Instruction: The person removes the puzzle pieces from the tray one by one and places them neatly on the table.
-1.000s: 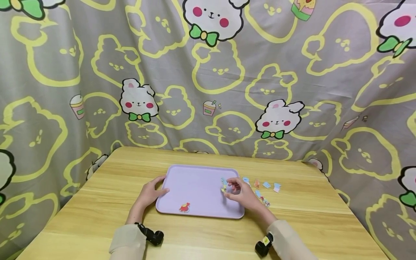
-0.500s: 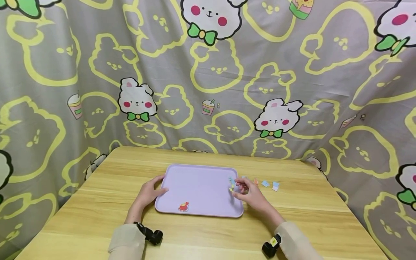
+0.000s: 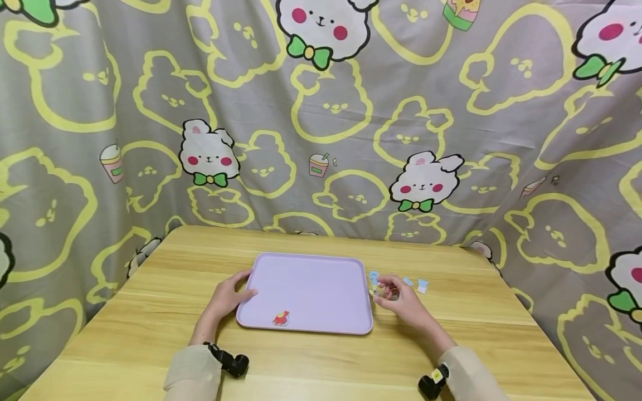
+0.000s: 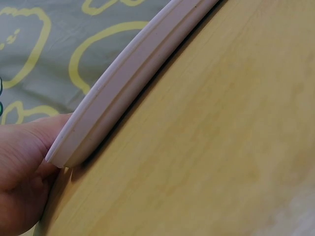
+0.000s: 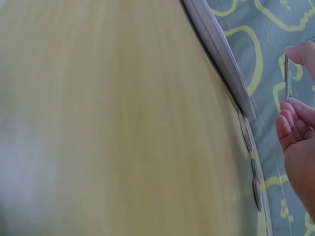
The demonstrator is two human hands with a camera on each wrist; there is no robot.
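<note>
A light purple tray (image 3: 311, 289) lies on the wooden table. My left hand (image 3: 227, 298) holds its left edge, thumb over the rim; the left wrist view shows that hand (image 4: 22, 172) at the tray's corner (image 4: 113, 93). Between thumb and fingertips, my right hand (image 3: 403, 301) pinches a small flat cutout piece (image 3: 373, 277), blue and yellow, just past the tray's right edge. Seen edge-on in the right wrist view, the thin piece (image 5: 287, 81) is up off the table. On the tray near its front left lies a red cutout piece (image 3: 281, 318); what it depicts is unclear.
Small flat pieces, including a blue and white one (image 3: 423, 285) and a blue one (image 3: 408, 281), lie on the table beyond my right hand, which hides others. A patterned curtain (image 3: 346, 184) hangs behind the table (image 3: 321, 365).
My right hand has moved right with the pinched cutout piece, from above the tray to just outside its right edge. The left hand stays on the tray.
</note>
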